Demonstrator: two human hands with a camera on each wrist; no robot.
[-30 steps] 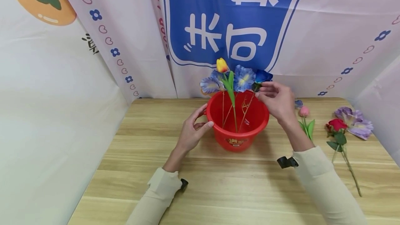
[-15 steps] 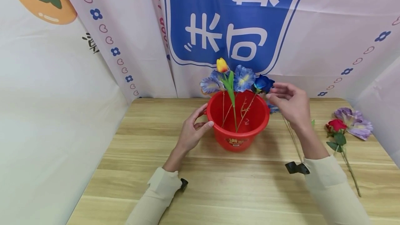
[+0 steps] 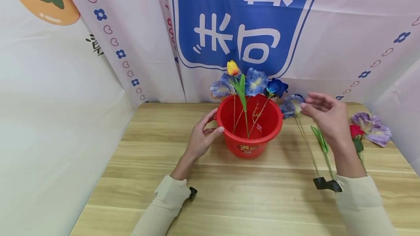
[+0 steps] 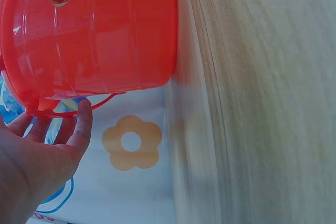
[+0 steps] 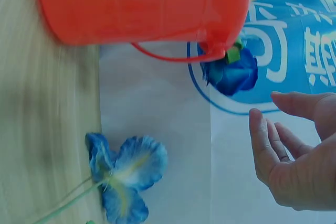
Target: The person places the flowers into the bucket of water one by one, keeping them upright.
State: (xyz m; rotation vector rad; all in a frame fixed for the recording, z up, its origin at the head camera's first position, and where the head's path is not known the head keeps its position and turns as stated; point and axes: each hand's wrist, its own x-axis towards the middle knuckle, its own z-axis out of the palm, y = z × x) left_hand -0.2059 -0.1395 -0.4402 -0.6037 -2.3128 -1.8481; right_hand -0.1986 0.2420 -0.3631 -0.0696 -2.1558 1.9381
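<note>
From here I see a beige left sleeve [image 3: 160, 207] and matching right sleeve [image 3: 365, 217], broad-cuffed, a small black fitting [image 3: 328, 184] at each cuff [image 3: 357, 190].

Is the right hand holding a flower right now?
No: in the right wrist view, the right hand has nothing between its thumb and fingers, and the blue-and-yellow flower lies apart from it.

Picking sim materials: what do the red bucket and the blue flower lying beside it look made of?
Red bucket: likely plastic, glossy; bright highlights on a smooth wall. Blue flower: probably fabric, matte; thin, ruffled petals without shine. Stem material unclear.
</note>
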